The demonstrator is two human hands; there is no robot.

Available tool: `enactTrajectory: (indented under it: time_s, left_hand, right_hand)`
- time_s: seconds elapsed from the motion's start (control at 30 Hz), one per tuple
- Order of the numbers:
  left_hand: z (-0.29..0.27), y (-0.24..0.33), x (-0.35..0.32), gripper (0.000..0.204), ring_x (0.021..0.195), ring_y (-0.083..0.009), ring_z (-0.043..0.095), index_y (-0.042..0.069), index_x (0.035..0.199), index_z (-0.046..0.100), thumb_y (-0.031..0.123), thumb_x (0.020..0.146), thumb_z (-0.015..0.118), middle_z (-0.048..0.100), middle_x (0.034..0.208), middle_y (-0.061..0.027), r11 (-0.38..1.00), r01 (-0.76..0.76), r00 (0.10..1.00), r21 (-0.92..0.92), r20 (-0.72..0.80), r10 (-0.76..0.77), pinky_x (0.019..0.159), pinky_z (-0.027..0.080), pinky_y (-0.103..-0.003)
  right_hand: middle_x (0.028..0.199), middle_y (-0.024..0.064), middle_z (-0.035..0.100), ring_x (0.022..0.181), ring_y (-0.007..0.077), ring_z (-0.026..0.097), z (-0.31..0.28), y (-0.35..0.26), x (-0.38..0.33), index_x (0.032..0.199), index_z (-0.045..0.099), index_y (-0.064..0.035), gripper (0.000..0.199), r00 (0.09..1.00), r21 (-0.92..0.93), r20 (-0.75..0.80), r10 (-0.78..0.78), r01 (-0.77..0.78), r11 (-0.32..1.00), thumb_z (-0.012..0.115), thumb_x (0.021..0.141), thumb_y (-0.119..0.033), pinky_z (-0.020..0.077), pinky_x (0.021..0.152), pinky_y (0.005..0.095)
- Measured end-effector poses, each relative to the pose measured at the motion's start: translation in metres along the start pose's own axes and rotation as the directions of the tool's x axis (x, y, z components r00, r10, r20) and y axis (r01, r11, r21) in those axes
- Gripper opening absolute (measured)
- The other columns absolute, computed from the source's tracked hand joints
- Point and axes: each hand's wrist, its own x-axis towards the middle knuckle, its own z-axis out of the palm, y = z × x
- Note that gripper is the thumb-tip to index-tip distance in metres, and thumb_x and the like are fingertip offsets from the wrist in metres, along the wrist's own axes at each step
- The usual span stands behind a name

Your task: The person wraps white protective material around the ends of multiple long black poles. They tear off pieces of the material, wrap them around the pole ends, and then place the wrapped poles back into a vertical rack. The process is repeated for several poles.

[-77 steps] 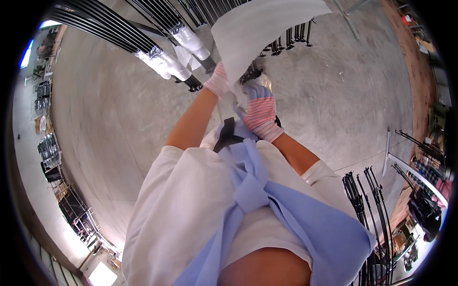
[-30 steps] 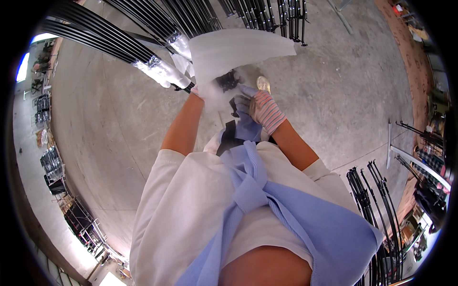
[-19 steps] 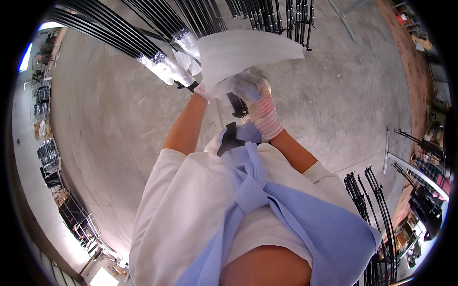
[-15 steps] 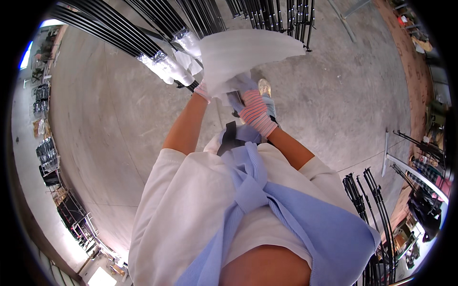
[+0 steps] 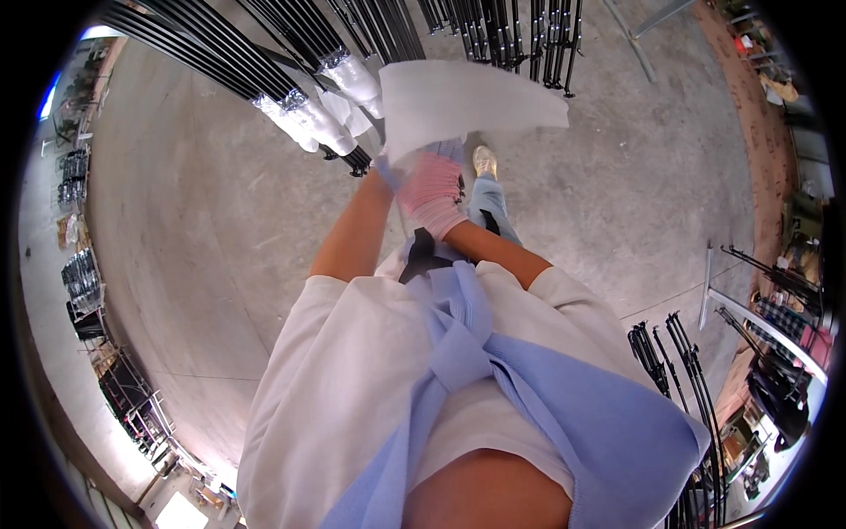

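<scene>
A thin white sheet, apparently packing foam, fans out to the right in front of my hands. My right hand, in a pink striped glove with bluish-grey fingers, is closed at the sheet's lower edge and slightly blurred. Just left of it, my left hand is at the sheet's lower left corner; its fingers are hidden behind the sheet and my right hand. Close by on the left, black rods lie in bundles, with white wrapping around their near ends. Whatever lies under the sheet between my hands is hidden.
More black rods stand in rows at the far side. Another group of black rods stands to my right, near a metal frame. My shoe is on the concrete floor. Shelving and goods line the left wall.
My right hand has moved left, across toward my left hand, and turned. The sheet's near part has drawn in around my hands, while its free end still spreads right.
</scene>
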Motion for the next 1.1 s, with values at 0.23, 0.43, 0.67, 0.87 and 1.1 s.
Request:
enactTrajectory:
  time_s: [0.23, 0.43, 0.67, 0.87, 1.1]
  left_hand:
    - [0.034, -0.006, 0.019, 0.033, 0.099, -0.0192, 0.047, 0.007, 0.109, 0.044, 0.029, 0.085, 0.038, 0.052, 0.105, -0.0064, 0.946, -0.221, 0.957, 0.236, -0.132, 0.257, 0.084, 0.039, -0.029]
    - [0.018, -0.004, 0.029, 0.043, 0.108, -0.0185, 0.040, 0.008, 0.112, 0.043, 0.039, 0.081, 0.042, 0.045, 0.115, -0.0062, 0.979, -0.141, 0.989, 0.148, -0.009, 0.144, 0.091, 0.034, -0.035]
    - [-0.020, 0.001, 0.007, 0.038, 0.102, -0.0164, 0.046, 0.005, 0.110, 0.045, 0.020, 0.076, 0.055, 0.051, 0.107, -0.0061, 0.996, -0.087, 0.966, -0.003, 0.242, 0.085, 0.087, 0.036, -0.031]
    - [0.003, 0.012, -0.002, 0.040, 0.089, -0.0181, 0.054, 0.003, 0.103, 0.051, 0.007, 0.066, 0.064, 0.056, 0.097, -0.0071, 0.930, -0.200, 0.980, 0.308, 0.077, 0.185, 0.079, 0.043, -0.031]
    - [-0.001, 0.014, 0.006, 0.037, 0.080, -0.0181, 0.056, 0.000, 0.101, 0.052, 0.003, 0.065, 0.063, 0.057, 0.092, -0.0084, 0.871, -0.275, 0.957, 0.408, 0.032, 0.287, 0.071, 0.046, -0.030]
  right_hand:
    - [0.057, 0.0107, 0.055, 0.055, 0.0280, 0.051, -0.024, 0.007, 0.008, 0.066, 0.056, -0.0005, 0.043, 0.955, 0.331, -0.200, 0.221, -0.146, 0.932, 0.047, 0.077, -0.041, 0.0409, 0.057, 0.0357]
    - [0.065, 0.0029, 0.056, 0.057, 0.0129, 0.048, -0.021, 0.022, 0.018, 0.076, 0.055, -0.0046, 0.018, 0.866, 0.885, -0.025, 0.499, -0.213, 0.414, 0.062, 0.070, -0.019, 0.0382, 0.053, 0.0265]
    - [0.073, 0.0048, 0.057, 0.061, 0.0118, 0.049, -0.009, 0.043, 0.036, 0.085, 0.053, -0.0038, 0.022, 0.842, 0.960, 0.137, 0.522, -0.242, 0.138, 0.064, 0.066, -0.007, 0.0391, 0.054, 0.0245]
    - [0.074, 0.0066, 0.057, 0.060, 0.0144, 0.051, -0.016, 0.043, 0.052, 0.087, 0.049, -0.0030, 0.028, 0.745, 0.834, 0.397, 0.537, -0.536, 0.127, 0.064, 0.064, -0.006, 0.0417, 0.052, 0.0269]
    - [0.073, 0.0119, 0.056, 0.065, 0.0213, 0.053, -0.009, 0.061, 0.071, 0.089, 0.050, 0.0011, 0.028, 0.799, 0.673, 0.293, 0.525, -0.563, 0.481, 0.062, 0.065, -0.007, 0.0433, 0.063, 0.0310]
